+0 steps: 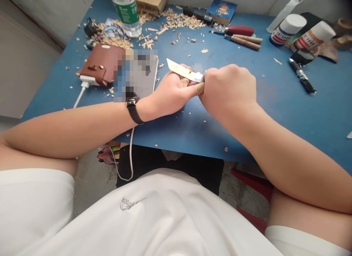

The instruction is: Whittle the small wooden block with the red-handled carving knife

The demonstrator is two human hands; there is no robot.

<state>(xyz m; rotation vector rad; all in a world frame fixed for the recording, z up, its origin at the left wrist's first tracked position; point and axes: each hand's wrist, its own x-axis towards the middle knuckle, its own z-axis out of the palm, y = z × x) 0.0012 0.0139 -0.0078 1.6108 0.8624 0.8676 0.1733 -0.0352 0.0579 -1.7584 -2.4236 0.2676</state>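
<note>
Both my hands meet above the middle of the blue table. My right hand [229, 85] is closed in a fist around the handle of a carving knife [183, 70]. Its flat, pale blade points left, over my left hand. My left hand [172, 89] is wrapped round a small wooden piece [184, 81], mostly hidden by the fingers and the blade. The left thumb reaches right, up against the right fist. Whether the blade's edge touches the wood I cannot tell.
Wood shavings [181, 19] lie around a water bottle [126, 14] and a wood block [151, 1]. A brown leather case [100, 65] with a white cable and a phone [143, 72] are at left. Several carving tools [239, 30] and white-capped bottles [288, 28] stand behind right.
</note>
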